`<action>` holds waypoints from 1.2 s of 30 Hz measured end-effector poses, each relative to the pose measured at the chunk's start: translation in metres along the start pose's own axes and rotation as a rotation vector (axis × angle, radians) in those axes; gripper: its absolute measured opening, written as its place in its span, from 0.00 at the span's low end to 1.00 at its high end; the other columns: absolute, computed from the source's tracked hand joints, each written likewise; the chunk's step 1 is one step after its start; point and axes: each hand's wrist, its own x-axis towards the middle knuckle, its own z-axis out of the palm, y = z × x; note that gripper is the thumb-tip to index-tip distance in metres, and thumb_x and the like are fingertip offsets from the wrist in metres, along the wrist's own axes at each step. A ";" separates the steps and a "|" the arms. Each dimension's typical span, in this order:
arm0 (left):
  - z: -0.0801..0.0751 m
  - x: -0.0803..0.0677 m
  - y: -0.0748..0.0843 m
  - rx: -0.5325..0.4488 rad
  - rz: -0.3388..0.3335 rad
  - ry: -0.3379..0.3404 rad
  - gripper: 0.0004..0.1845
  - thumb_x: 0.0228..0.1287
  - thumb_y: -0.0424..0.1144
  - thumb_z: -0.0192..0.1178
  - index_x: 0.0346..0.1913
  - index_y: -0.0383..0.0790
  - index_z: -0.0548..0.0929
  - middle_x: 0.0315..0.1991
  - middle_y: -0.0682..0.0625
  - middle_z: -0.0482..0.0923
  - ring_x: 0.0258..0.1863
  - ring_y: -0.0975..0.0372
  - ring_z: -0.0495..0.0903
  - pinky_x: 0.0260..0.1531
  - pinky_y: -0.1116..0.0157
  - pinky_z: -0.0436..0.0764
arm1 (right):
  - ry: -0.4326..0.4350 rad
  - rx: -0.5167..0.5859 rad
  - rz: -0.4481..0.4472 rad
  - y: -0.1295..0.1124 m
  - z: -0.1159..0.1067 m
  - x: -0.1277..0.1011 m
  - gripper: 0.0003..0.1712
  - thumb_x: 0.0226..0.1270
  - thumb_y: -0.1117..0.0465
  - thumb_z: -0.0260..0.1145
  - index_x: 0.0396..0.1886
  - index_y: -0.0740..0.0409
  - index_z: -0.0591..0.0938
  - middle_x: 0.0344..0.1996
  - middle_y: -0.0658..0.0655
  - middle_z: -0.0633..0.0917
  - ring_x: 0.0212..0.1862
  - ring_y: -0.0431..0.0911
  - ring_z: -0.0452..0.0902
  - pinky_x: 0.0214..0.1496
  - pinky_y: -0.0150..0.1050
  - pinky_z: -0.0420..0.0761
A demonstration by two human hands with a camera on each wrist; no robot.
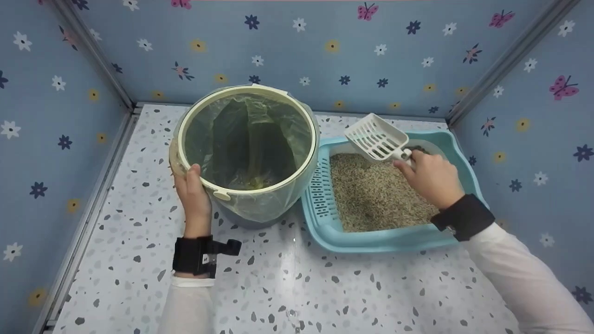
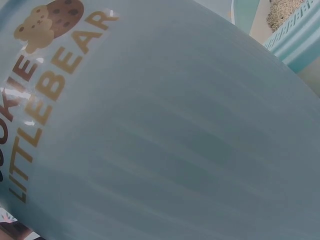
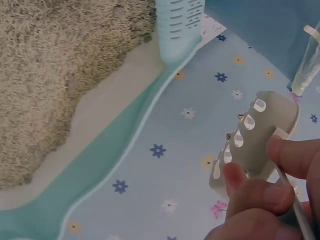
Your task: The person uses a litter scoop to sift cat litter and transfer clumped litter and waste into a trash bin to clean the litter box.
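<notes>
My left hand holds the trash bin at its left side, thumb by the pale yellow rim. A translucent yellowish bag lines the bin and folds out over its outside. In the left wrist view the bin's blue wall fills most of the picture, and no hand shows. My right hand grips the handle of a white slotted litter scoop, held above the litter box. Small dark bits show by the slots of the scoop in the right wrist view.
Tan pellet litter fills much of the blue box, which has a perforated step on its left, close to the bin. Flowered blue panels enclose the back and both sides. Speckled white floor extends in front.
</notes>
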 end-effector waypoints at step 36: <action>-0.001 0.001 0.000 0.005 -0.006 -0.006 0.33 0.64 0.29 0.36 0.74 0.45 0.51 0.71 0.44 0.57 0.69 0.51 0.60 0.66 0.55 0.61 | -0.603 -0.227 0.103 0.014 0.065 0.020 0.18 0.69 0.57 0.54 0.29 0.67 0.82 0.27 0.65 0.84 0.30 0.57 0.81 0.38 0.56 0.80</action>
